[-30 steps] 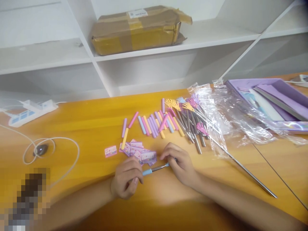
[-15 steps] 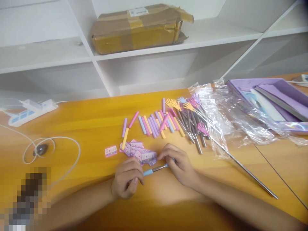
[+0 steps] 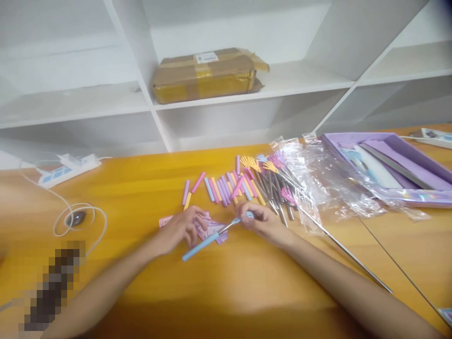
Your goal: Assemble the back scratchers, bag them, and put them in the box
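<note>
The right hand [image 3: 261,217] pinches the blue, hand-shaped head [image 3: 248,214] of a telescopic back scratcher [image 3: 216,236] above the wooden table [image 3: 243,292], fingers partly hiding it. The long axis slants: head up-right, shiny metal shaft [image 3: 226,228] between, smooth cylindrical handle [image 3: 201,247] down-left. The left hand [image 3: 187,226], fingers loosely bent and parted, covers some printed cards [image 3: 213,228]; whether it touches the handle is unclear.

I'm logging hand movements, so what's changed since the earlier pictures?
The left hand has let go of the light blue handle and moved forward over the cards; whether it touches them is unclear. The handle now shows whole. The right hand still holds the blue hand-shaped head. The loose coloured tubes stayed put.
</note>
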`<move>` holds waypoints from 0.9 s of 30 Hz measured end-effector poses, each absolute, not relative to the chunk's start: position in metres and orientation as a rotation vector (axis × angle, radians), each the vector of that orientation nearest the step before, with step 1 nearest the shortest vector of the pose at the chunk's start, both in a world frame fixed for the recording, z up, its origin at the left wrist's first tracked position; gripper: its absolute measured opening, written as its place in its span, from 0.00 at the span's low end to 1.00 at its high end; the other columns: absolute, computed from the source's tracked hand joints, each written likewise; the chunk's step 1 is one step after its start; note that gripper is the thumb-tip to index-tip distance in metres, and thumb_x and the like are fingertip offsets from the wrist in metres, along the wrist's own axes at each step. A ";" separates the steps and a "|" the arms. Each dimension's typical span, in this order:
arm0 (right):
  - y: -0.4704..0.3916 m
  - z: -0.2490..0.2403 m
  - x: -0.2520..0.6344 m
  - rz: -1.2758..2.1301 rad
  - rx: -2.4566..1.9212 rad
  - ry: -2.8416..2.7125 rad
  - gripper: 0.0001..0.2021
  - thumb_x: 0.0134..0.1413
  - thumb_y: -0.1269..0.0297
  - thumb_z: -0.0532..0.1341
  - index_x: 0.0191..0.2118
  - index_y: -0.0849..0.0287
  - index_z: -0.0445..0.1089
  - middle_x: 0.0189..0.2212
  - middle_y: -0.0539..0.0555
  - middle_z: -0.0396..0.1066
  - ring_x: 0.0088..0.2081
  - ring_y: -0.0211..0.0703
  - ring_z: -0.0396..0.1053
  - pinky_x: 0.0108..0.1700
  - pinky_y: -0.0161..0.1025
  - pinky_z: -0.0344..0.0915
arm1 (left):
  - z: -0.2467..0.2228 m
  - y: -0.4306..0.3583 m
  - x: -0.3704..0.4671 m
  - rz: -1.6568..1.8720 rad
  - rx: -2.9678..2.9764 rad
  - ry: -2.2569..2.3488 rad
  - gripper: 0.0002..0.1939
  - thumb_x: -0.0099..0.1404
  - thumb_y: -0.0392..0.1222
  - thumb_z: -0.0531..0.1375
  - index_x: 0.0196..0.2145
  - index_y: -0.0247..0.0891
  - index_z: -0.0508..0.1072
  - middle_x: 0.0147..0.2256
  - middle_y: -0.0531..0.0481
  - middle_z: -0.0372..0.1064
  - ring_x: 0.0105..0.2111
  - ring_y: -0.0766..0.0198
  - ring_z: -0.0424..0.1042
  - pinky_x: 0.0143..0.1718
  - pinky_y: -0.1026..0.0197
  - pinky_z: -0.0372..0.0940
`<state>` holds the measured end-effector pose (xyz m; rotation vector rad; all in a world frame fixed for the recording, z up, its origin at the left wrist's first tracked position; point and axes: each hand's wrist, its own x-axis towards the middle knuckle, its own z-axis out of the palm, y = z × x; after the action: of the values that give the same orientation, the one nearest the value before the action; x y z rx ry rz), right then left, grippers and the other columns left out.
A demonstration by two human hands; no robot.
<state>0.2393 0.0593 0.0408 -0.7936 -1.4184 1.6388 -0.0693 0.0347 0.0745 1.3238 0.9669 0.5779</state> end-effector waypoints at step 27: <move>0.066 0.193 0.226 -0.339 -0.735 -2.230 0.04 0.68 0.74 0.63 0.41 0.59 0.73 0.40 0.54 0.77 0.43 0.43 0.73 0.45 0.43 0.66 | 0.190 0.047 -0.035 0.826 3.162 1.346 0.08 0.77 0.39 0.59 0.51 0.41 0.76 0.33 0.50 0.74 0.32 0.60 0.72 0.31 0.58 0.60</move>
<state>0.2259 0.0658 0.1925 -0.7349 -2.2297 -0.3388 -0.0348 0.0468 0.1902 3.1616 1.3462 0.8258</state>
